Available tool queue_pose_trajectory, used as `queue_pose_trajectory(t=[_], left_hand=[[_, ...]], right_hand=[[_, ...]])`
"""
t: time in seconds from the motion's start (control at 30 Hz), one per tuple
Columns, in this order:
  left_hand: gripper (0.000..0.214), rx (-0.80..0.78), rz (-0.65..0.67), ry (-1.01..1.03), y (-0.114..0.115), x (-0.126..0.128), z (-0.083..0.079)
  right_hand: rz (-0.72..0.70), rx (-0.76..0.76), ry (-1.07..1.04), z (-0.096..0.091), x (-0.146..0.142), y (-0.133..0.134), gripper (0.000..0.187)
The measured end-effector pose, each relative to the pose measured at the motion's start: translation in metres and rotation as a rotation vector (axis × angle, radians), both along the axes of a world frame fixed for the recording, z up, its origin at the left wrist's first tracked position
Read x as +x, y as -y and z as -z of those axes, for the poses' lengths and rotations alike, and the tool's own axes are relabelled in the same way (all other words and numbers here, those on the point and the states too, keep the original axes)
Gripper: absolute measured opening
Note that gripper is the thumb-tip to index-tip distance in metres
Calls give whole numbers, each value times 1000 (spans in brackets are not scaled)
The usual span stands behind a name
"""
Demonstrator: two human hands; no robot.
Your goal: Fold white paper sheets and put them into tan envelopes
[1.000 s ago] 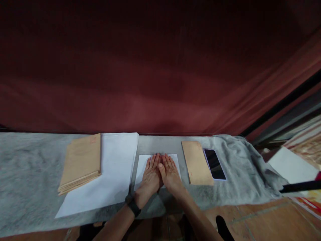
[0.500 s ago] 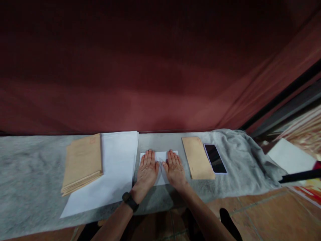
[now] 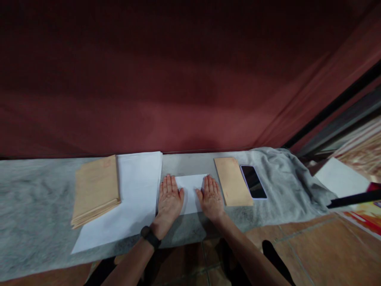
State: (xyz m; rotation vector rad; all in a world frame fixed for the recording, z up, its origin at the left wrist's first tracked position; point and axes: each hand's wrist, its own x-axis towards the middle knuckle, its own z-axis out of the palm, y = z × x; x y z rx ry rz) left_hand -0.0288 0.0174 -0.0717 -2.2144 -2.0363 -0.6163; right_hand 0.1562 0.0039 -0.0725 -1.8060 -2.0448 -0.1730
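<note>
A small white sheet of paper (image 3: 191,194), seemingly folded, lies flat on the grey cloth between my hands. My left hand (image 3: 170,199) rests palm down over its left end, fingers stretched out. At the right end my right hand (image 3: 212,199) also lies flat, its thumb held apart from the fingers. Each palm hides part of the paper's ends. Just right of my right hand is a brown envelope (image 3: 233,182). Left of my left hand lies a stack of large white paper sheets (image 3: 138,190).
Several brown envelopes (image 3: 95,186) sit piled on the left part of the white stack. A phone (image 3: 254,182) lies beyond the single envelope at right. The grey cloth (image 3: 35,210) bunches up at its right end. A dark red curtain (image 3: 178,131) hangs behind.
My hands have slid apart toward the two ends of the small paper, uncovering more of its middle. The camera view has shifted slightly.
</note>
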Motion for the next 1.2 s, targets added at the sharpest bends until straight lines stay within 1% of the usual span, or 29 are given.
queue_pose_trajectory(t=[0.13, 0.23, 0.3, 0.4, 0.5, 0.57, 0.63, 0.83, 1.0, 1.2], left_hand=[[63, 22, -15, 8, 0, -2, -4], [61, 34, 59, -21, 3, 3, -11], [60, 24, 152, -40, 6, 11, -14], [59, -15, 272, -75, 14, 24, -12], [61, -34, 332, -133, 19, 32, -9], [60, -40, 324, -160, 20, 32, -9], [59, -51, 290, -164, 18, 29, -11], [59, -66, 184, -104, 9, 9, -16], [62, -44, 145, -50, 8, -2, -11], [63, -14, 61, 1, 10, -4, -3]], right_hand=[[15, 31, -19, 1, 4, 4, 67], [6, 49, -32, -2, 2, 6, 64], [-56, 38, -51, -6, -2, 8, 62], [-186, -18, -101, -13, -14, 10, 58], [-262, -66, -138, -16, -23, 11, 56], [-267, -73, -136, -15, -24, 11, 55], [-238, -54, -116, -12, -21, 10, 55], [-130, 0, -30, -4, -4, 7, 60], [-89, -6, -5, -4, 5, 10, 64], [-38, -13, -4, -7, 10, 16, 67]])
